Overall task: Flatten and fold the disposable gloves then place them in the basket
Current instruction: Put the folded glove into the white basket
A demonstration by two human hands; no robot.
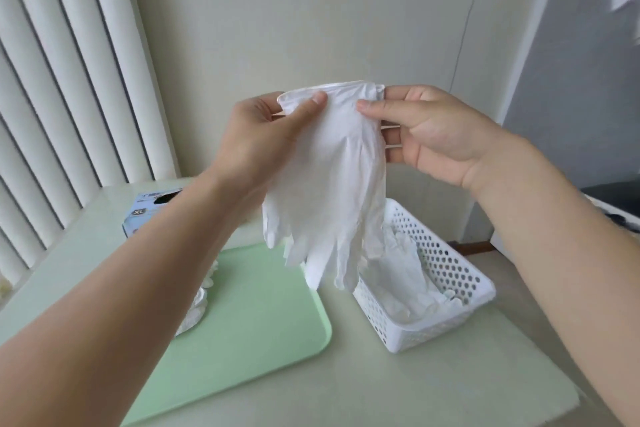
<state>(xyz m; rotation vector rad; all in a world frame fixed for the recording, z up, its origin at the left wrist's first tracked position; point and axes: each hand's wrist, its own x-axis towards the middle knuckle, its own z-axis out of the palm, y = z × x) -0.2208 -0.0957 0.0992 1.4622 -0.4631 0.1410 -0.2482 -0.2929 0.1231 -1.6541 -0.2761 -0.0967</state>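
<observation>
While the white disposable glove (332, 180) hangs in the air above the table (398, 385), both hands hold it by its cuff. The left hand (263, 135) pinches the cuff's left corner, its thumb pressed on the near face and its other fingers hidden behind the glove. The right hand (440, 132) pinches the right corner the same way, thumb in front, index finger at the cuff's top edge, and the remaining fingers curled loosely behind, only partly seen. The cuff is stretched between the two pinches, and the glove's fingers dangle downward, their tips hanging over the gap between the green tray (249, 322) and the white perforated basket (446, 270).

The basket holds more white gloves (401, 281), crumpled enough that their number cannot be told. A small pile of loose gloves (201, 302) lies on the tray, mostly covered by the left forearm. Behind that arm a glove box (142, 208) marked XL shows only one corner. The tray's near edge runs out of frame.
</observation>
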